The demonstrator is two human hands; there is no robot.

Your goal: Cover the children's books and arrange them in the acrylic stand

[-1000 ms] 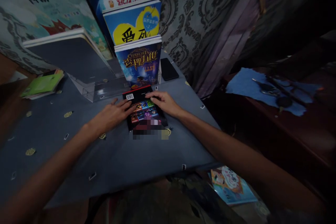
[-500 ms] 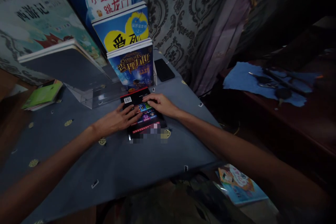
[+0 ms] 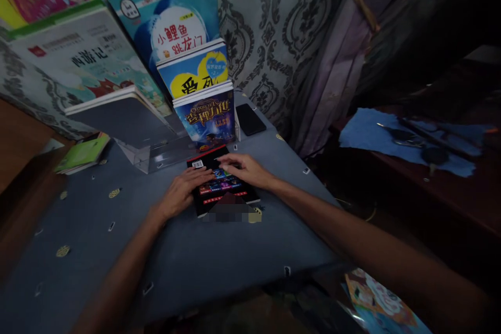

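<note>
Book [image 3: 224, 188] near the tabletop's [image 3: 230, 255] right edge needed, I judged, light pressure from flat left hand [image 3: 183, 192], loosely spread right hand [image 3: 247, 169].

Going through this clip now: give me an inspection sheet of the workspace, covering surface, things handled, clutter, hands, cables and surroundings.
Surface: grey-blue tablecloth with a pineapple print.
Things handled: black book, lying flat, barcode side up.
Clutter: standing books behind it; dark phone-like slab to their right; green booklet at far left.
Hands: left hand lies across the book's left side; right hand has its fingers over the upper right, contact unclear.
Cables: thin curved strand off the table's right edge, too dark to identify.
Surroundings: patterned wall covering, tied purple curtain, blue cloth bearing dark items.
</note>
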